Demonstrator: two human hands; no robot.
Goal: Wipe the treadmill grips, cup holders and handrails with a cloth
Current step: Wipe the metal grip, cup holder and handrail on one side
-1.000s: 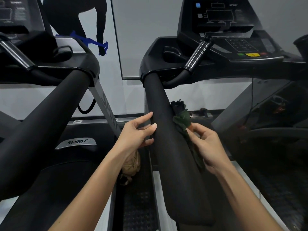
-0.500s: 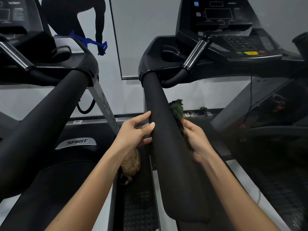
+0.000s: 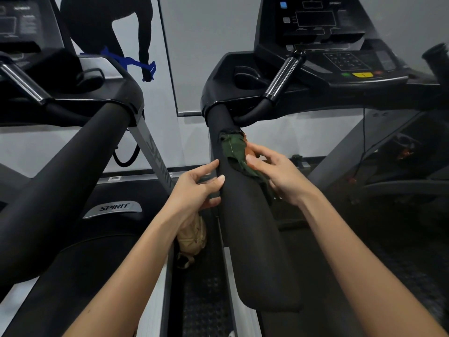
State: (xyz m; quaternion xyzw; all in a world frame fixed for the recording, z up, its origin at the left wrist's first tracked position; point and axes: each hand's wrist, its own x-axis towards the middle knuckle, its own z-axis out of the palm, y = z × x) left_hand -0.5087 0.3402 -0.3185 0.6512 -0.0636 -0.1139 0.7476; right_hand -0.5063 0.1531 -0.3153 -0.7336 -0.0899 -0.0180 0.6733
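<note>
View: one wide-angle head camera, worn by the person.
Facing: forward and down, along the black padded handrail (image 3: 250, 239) toward the treadmill console (image 3: 315, 20).
Nearness: close; the handrail fills the centre, its lower end near the bottom edge.

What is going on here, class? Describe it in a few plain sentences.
A person is wiping a treadmill's padded handrail. The right hand lies with nearly straight fingers on a green cloth draped over the handrail's upper part, on its right side. The left hand touches the handrail's left side, fingers straight. No hand is on the metal grip or the cup holder beyond.
</note>
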